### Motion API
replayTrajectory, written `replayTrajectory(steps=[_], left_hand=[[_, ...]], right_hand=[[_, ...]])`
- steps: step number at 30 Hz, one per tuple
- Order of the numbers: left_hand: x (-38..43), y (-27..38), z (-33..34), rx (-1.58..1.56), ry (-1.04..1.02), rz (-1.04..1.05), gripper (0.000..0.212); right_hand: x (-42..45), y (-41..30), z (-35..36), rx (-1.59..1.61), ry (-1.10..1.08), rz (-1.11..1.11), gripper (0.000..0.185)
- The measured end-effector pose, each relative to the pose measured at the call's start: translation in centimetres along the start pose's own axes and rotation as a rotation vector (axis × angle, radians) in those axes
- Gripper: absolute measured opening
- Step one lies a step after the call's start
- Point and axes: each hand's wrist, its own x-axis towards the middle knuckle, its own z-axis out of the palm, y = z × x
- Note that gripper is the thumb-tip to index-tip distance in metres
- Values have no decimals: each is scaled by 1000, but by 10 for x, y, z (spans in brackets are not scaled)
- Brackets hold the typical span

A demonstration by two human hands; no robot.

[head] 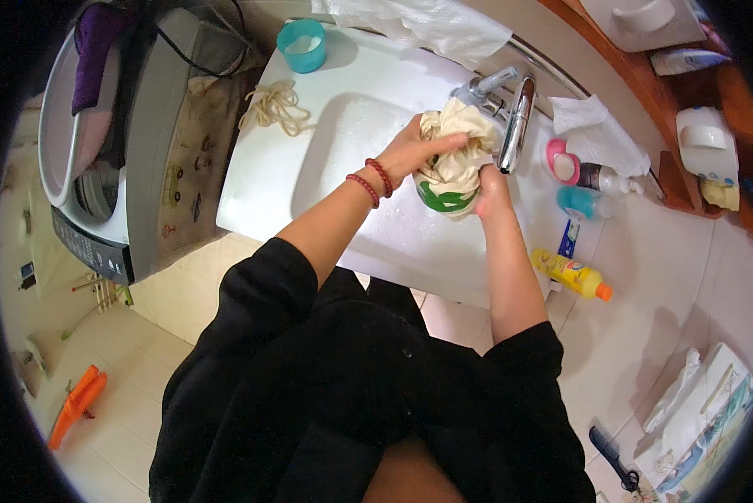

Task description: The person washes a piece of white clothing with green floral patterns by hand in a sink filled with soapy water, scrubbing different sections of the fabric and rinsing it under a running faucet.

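Both hands hold a bunched, wet-looking cream cloth (455,166) with a green printed patch, above the white sink basin (326,151). My left hand (414,149) wraps its left side, thumb lying across the top. From below and the right, my right hand (493,190) grips the cloth; most of its fingers are hidden. The chrome faucet (516,129) stands just right of the cloth, and whether water runs from it cannot be told. Some suds show in the basin.
On the sink's left lie a coiled cream cord (279,110) and a turquoise cup (302,47) with white contents. A pink soap dish (562,161), a blue bottle (583,202) and a yellow bottle (568,271) line the right. A washing machine (144,126) stands at left.
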Motion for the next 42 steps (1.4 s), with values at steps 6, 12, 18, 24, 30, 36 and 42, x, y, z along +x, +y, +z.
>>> replayTrajectory(steps=[6,12,18,24,30,36,42], left_hand=[[36,-47,-7,-151,479,108,44],[42,-55,-9,-111,646,311,31],[42,-52,16,-18,544,169,44],[55,-64,-10,-455,455,-146,45],[43,-46,-8,-629,83,-472,42],[41,-38,-14,-253,171,-412,62],[33,-21,-14,-258,96,-296,69]], right_hand=[[4,5,-8,-44,4,-195,62],[-58,2,47,-135,134,-145,65],[-18,9,60,244,291,-407,35],[-3,14,54,-252,302,-558,35],[-1,0,39,-813,89,-860,34],[-1,-4,23,-620,235,-697,30],[-29,-8,33,-1230,88,-999,22]])
